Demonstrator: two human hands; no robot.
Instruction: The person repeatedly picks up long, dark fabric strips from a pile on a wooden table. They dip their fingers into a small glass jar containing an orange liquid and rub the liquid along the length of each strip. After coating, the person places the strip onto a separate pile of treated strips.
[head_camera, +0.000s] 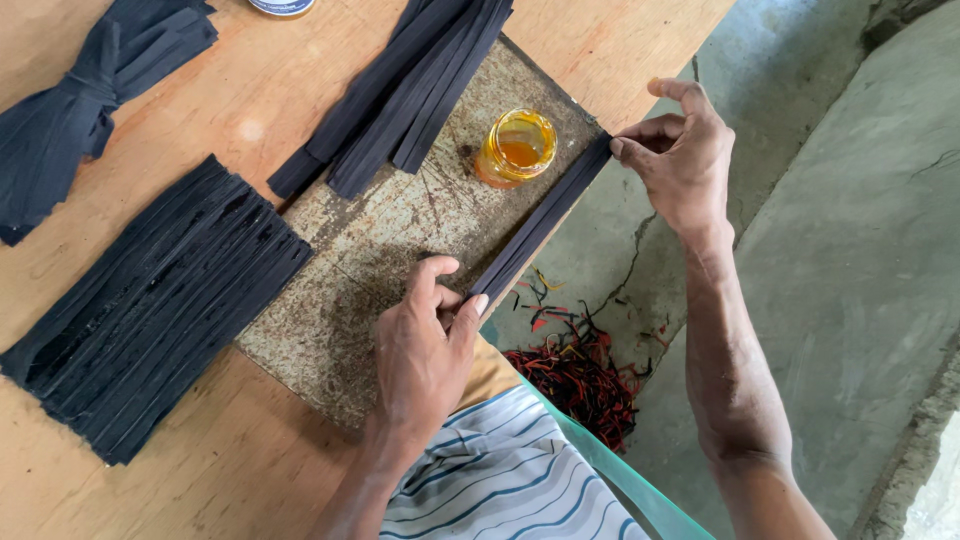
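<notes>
Over the table's right edge, the left hand and right hand each pinched an end of a black strip. It stretched taut just beside the jar of orange glue, above a worn board.

My wooden table carries a worn, stained board. Left of that board lies a flat stack of black strips, and beyond it a tied black bundle. On the board stand a jar of amber liquid and more black strips.
</notes>
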